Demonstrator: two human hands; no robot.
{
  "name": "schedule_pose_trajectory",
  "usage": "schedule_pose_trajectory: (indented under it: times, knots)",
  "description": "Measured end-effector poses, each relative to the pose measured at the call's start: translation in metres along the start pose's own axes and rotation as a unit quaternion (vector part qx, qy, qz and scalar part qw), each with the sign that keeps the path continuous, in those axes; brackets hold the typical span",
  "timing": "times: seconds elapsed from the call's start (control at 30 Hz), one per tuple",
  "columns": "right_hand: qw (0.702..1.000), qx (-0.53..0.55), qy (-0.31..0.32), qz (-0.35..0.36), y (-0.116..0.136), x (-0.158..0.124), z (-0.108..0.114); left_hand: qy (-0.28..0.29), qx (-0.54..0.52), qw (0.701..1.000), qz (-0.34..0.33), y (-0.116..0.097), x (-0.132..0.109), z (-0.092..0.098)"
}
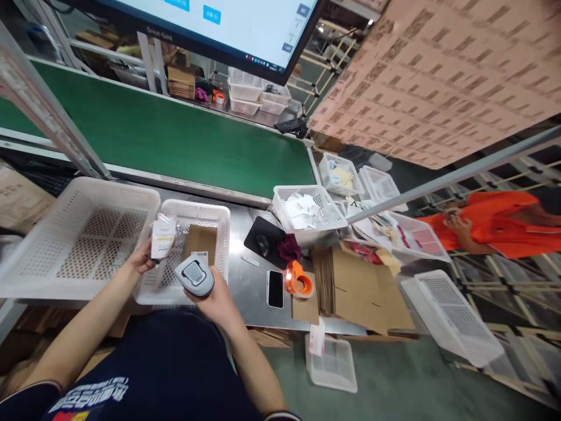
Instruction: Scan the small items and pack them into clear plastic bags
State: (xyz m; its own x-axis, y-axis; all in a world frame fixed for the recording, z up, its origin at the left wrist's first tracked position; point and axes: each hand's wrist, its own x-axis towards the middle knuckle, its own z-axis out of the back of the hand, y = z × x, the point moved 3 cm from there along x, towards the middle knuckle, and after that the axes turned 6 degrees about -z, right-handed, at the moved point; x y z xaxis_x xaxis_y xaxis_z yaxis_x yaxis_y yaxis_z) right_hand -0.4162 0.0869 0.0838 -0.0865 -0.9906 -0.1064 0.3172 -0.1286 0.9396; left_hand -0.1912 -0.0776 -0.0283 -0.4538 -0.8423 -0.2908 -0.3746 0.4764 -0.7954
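Observation:
My left hand (141, 257) holds a small white packet with a yellow label (162, 238) upright over a white perforated basket (218, 217). My right hand (215, 299) grips a grey handheld barcode scanner (195, 276), its head close to the packet. A brown cardboard piece (200, 241) lies inside that basket. A larger white basket (79, 193) stands to the left.
On the metal table lie a black phone (275, 288), an orange tape dispenser (297, 279), a mouse on a black pad (262, 244) and flat cardboard (355, 289). A green conveyor belt (175, 137) runs behind, under a monitor (245, 26). A person in orange (491, 225) stands at right.

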Motion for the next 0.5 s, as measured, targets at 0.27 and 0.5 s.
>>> schedule_pose_trajectory:
  times: [0.27,0.5]
  knots:
    - [0.995,-0.008,-0.054,-0.083,-0.035,-0.023,0.029,-0.057,0.173,0.979,-0.088,0.009,0.009,-0.05]
    - [0.989,-0.118,-0.047,-0.076,-0.019,-0.018,0.038,-0.011,0.253,0.949,-0.186,0.017,0.008,-0.052]
